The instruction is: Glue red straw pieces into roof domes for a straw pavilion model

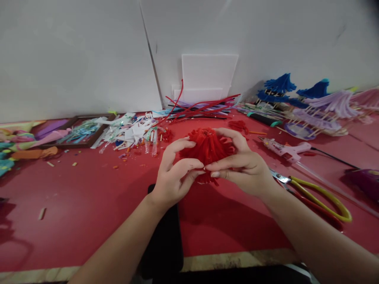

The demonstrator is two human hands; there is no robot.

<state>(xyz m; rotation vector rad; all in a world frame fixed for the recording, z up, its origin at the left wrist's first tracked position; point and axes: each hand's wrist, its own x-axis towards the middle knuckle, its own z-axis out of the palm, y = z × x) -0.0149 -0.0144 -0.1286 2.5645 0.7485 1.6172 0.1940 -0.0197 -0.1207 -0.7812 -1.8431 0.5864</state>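
A red, cone-shaped piece made of fuzzy strips [209,146] is held between both hands over the red table [97,197]. My left hand [177,169] wraps its left side, with thumb and index finger pinched at the piece's lower front. From the right, my right hand [244,163] holds it too, its thumb and index fingertips almost meeting the left ones at the front. Something tiny and pale shows between the fingertips, too small to name. The palms and the piece's underside are hidden.
A black phone [162,240] lies below my left wrist. Pliers [322,197] and a pink glue gun [288,150] lie right. Behind are loose red strips [201,108], white scraps [136,132] and blue tiered models [280,85]. A wooden frame [85,145] is at left.
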